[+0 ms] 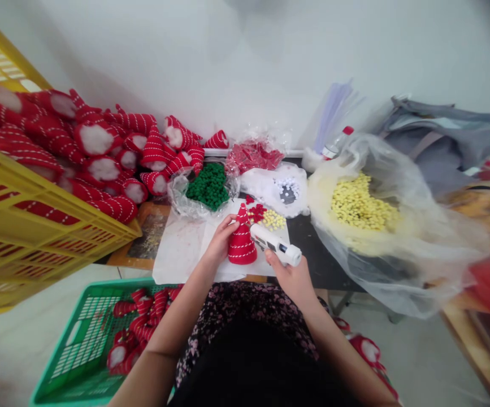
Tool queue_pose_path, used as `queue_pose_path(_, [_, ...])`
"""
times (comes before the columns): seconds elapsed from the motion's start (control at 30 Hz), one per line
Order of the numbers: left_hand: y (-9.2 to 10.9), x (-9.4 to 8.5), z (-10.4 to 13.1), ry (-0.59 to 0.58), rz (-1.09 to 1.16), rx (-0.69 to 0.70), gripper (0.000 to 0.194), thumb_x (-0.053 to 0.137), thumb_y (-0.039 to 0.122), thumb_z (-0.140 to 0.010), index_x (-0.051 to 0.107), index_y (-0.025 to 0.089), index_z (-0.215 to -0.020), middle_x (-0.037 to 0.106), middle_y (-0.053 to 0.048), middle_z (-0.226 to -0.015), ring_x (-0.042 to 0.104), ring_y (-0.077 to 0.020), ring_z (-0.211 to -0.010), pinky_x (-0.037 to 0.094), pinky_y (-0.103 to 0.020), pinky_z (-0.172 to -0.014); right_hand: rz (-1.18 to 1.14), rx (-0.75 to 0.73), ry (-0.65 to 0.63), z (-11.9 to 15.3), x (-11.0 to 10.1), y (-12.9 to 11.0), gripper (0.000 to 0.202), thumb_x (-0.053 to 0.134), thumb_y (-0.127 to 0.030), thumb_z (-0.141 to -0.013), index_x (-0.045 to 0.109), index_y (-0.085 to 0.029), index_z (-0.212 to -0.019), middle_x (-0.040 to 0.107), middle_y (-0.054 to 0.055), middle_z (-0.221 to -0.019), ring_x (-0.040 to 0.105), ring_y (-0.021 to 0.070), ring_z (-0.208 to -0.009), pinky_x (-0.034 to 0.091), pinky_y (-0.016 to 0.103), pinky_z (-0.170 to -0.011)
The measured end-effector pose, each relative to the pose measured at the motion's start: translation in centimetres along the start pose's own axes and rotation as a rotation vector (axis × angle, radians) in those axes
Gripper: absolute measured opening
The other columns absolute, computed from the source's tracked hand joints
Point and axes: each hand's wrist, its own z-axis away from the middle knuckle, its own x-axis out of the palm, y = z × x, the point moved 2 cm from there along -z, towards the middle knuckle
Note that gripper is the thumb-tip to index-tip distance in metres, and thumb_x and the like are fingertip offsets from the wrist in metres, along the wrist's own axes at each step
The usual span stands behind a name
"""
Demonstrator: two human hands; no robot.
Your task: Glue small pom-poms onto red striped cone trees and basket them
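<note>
My left hand (222, 240) is closed on a red cone-shaped hat (242, 243) with white stitched lines, held upright over white paper (181, 249). In my right hand (293, 277) is a white glue gun (276, 244), its nozzle pointing left at the hat's side; whether the tip touches the fabric I cannot tell. Small red pompoms (257, 212) and pale yellow pompoms (273, 220) lie on the paper just behind the hat and the gun.
Bags of green pompoms (207, 186), white pompoms (287, 189) and yellow pompoms (361, 206) line the table's back and right. A yellow crate (37, 226) of stuffed red cones (96, 138) stands left. A green basket (75, 339) with red pieces sits on the floor.
</note>
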Motion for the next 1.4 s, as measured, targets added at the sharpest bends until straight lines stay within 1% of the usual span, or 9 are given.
queue_pose_path(0.17, [-0.2,0.0,-0.1,-0.001,0.003,-0.005,0.036,0.086,0.038,-0.075,0.066,0.021,-0.099,0.073,0.0,-0.089,0.067,-0.0183,-0.075,0.051,-0.031,-0.075,0.015,0.022,-0.006,0.0,-0.1,0.3,0.034,0.067,-0.049,-0.092,0.077,-0.017,-0.09,0.078,0.008,-0.076,0.075,0.0254,-0.072,0.059,0.03,-0.066])
queue_pose_path(0.33, [-0.2,-0.1,-0.1,0.014,0.006,-0.009,0.036,0.086,0.038,-0.074,0.065,0.022,-0.099,0.072,-0.001,-0.091,0.068,-0.0192,-0.077,0.049,-0.031,-0.075,0.052,0.005,0.002,0.1,-0.1,0.6,0.036,0.067,-0.052,-0.092,0.077,-0.018,-0.093,0.079,0.009,-0.079,0.076,0.0267,-0.073,0.059,0.03,-0.065])
queue_pose_path(0.5, [0.1,0.2,0.0,0.03,0.008,-0.014,0.039,0.088,0.04,-0.071,0.063,0.021,-0.094,0.07,0.001,-0.085,0.066,-0.0174,-0.073,0.049,-0.029,-0.071,0.164,0.022,0.158,0.4,-0.5,1.0,0.033,0.068,-0.052,-0.091,0.074,-0.02,-0.09,0.076,0.009,-0.075,0.073,0.0258,-0.071,0.057,0.031,-0.063])
queue_pose_path(0.57, [0.2,0.4,0.1,0.036,0.006,-0.018,0.04,0.089,0.04,-0.07,0.063,0.021,-0.094,0.07,0.001,-0.083,0.065,-0.0164,-0.071,0.048,-0.028,-0.069,0.156,0.018,0.19,0.4,-0.6,0.9,0.033,0.068,-0.052,-0.091,0.073,-0.02,-0.091,0.075,0.009,-0.076,0.072,0.025,-0.07,0.056,0.031,-0.062])
queue_pose_path(0.73, [0.3,0.8,0.2,0.02,-0.005,-0.017,0.04,0.088,0.041,-0.07,0.063,0.021,-0.093,0.071,0.001,-0.084,0.066,-0.0165,-0.071,0.049,-0.028,-0.07,0.044,-0.022,0.109,-0.2,-0.4,-0.2,0.03,0.067,-0.048,-0.092,0.073,-0.018,-0.091,0.076,0.007,-0.078,0.071,0.0224,-0.069,0.057,0.03,-0.064])
queue_pose_path(0.87, [0.3,0.8,0.3,-0.002,-0.016,-0.023,0.04,0.089,0.041,-0.07,0.063,0.021,-0.093,0.071,0.001,-0.083,0.068,-0.0179,-0.072,0.051,-0.029,-0.071,-0.005,-0.019,0.089,-0.5,-0.2,-0.8,0.027,0.068,-0.045,-0.09,0.074,-0.019,-0.089,0.076,0.006,-0.076,0.072,0.0225,-0.069,0.058,0.029,-0.065])
queue_pose_path(1.07, [0.3,0.8,0.3,-0.012,-0.023,-0.02,0.038,0.088,0.041,-0.072,0.064,0.022,-0.094,0.073,0.0,-0.086,0.068,-0.018,-0.071,0.052,-0.029,-0.07,-0.031,0.001,0.055,-0.4,-0.1,-0.5,0.027,0.069,-0.045,-0.09,0.076,-0.019,-0.092,0.078,0.008,-0.079,0.075,0.0247,-0.073,0.06,0.03,-0.067])
queue_pose_path(1.23, [0.3,0.8,0.3,-0.007,-0.028,-0.014,0.037,0.088,0.041,-0.072,0.065,0.022,-0.093,0.073,0.0,-0.085,0.068,-0.0185,-0.072,0.052,-0.03,-0.071,-0.021,-0.008,0.074,-0.4,-0.2,-0.4,0.028,0.068,-0.045,-0.091,0.075,-0.019,-0.091,0.078,0.008,-0.079,0.075,0.0246,-0.073,0.06,0.03,-0.067])
queue_pose_path(1.4, [0.2,0.7,0.2,0.021,-0.016,-0.006,0.036,0.088,0.04,-0.071,0.066,0.022,-0.093,0.073,0.0,-0.088,0.068,-0.02,-0.076,0.051,-0.031,-0.073,0.042,-0.005,0.087,-0.1,0.0,0.0,0.032,0.068,-0.05,-0.091,0.074,-0.019,-0.089,0.079,0.01,-0.082,0.075,0.0257,-0.075,0.058,0.03,-0.066])
